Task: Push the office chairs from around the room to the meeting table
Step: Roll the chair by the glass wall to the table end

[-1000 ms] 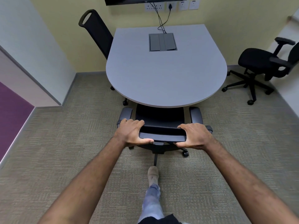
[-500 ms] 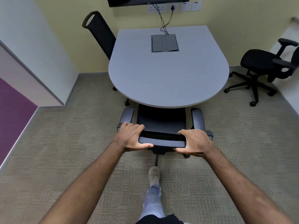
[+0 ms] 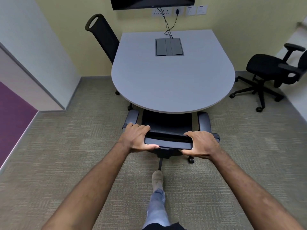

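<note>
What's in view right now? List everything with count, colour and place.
meeting table: 1, grey, centre
cable box: 1, grey, set into the tabletop
held chair: 1, black, seat partly under the table's near edge
mesh-back chair: 1, black, left side of table
armchair: 1, black, right, apart from table
screen: 1, black, on far wall
wall sockets: several, white, under screen
left hand: grip on chair back
right hand: grip on chair back
foot: 1, behind chair

Bright even overhead light, soft sheen on tabletop (image 3: 172, 83), faint shadow under its near edge, no harsh glare, sharp centre, strong wide-angle bend at edges, walls bowed.
</note>
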